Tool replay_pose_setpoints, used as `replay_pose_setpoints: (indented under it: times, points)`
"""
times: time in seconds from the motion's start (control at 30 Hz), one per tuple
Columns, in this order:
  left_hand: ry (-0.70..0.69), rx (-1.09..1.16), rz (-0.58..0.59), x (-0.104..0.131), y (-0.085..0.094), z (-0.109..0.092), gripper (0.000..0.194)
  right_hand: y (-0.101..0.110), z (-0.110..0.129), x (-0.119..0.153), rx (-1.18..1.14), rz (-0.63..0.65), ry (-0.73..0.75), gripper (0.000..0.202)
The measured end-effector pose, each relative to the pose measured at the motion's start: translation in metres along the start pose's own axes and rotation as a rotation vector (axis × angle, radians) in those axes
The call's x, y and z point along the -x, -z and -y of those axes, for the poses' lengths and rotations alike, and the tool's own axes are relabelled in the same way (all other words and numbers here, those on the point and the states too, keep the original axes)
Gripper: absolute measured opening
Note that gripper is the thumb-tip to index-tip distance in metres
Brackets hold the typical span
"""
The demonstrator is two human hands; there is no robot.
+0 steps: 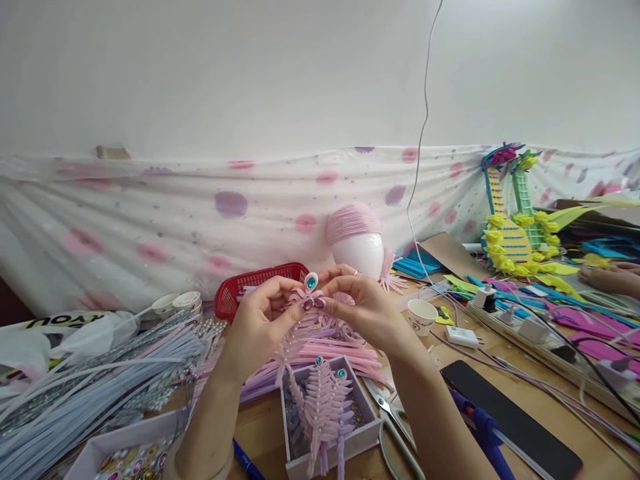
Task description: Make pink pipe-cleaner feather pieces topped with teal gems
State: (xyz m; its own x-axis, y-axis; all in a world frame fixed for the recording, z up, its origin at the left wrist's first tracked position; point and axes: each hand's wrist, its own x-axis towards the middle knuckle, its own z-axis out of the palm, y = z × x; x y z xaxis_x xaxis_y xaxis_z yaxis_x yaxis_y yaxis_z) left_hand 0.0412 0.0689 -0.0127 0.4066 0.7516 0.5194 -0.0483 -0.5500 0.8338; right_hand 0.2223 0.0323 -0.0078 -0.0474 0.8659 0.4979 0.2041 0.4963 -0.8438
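My left hand and my right hand meet above the table, pinching a pink feather-shaped ornament between thumbs and fingers. A teal gem tops it, with dark pink gems just below and a pearl line down its stem. Beneath my hands, similar pink pieces with teal gems lie across a white box holding small beads. Pink and lilac fuzzy stems are heaped behind the box.
Scissors, a black phone, a blue glue gun and a paper cup stand right. Behind are a red basket and a white head form. Silvery stems lie left. Another person's hand is far right.
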Motion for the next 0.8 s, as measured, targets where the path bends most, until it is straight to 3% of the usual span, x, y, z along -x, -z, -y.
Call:
replay_pose_setpoints:
  times: [0.17, 0.33, 0.47, 0.8]
  points:
    - [0.016, 0.084, -0.052, -0.002, -0.002, 0.002, 0.017, -0.012, -0.010, -0.006, -0.089, -0.122, 0.022, 0.020]
    - [-0.012, 0.145, -0.127, -0.005, -0.006, 0.004, 0.016, -0.023, -0.008, -0.005, -0.316, -0.176, -0.098, 0.022]
    - [-0.051, 0.027, -0.117, -0.003, -0.002, 0.004, 0.016, -0.021, -0.007, -0.004, -0.405, -0.086, -0.146, 0.024]
    - [-0.036, -0.110, -0.068, 0.002, 0.006, 0.002, 0.021, -0.005, -0.008, -0.002, -0.200, 0.076, -0.074, 0.018]
